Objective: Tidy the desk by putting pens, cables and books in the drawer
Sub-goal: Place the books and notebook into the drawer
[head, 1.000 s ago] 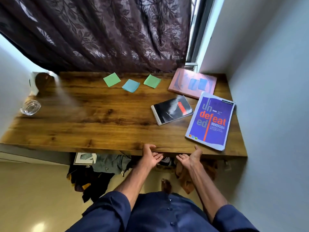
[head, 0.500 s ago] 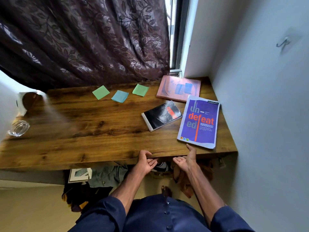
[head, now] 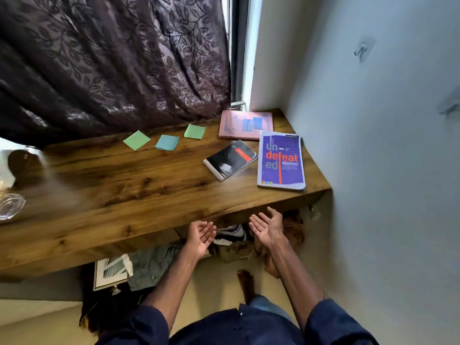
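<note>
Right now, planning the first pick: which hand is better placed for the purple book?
Probably right: the right hand, open and palm up, is nearest the purple book; the left hand sits farther left.

At the left end of the desk point(head: 124, 195), the glass dish point(head: 11, 206) runs out of view, and the brown thing point(head: 23, 168) behind it is too blurred to name. The purple book point(head: 281, 160) covers the pink book's point(head: 245, 124) near corner; its fine print is unreadable. The desktop half hides the clothes point(head: 151, 266) underneath. A wall fitting point(head: 449, 108) at the far right is a smear.
</note>
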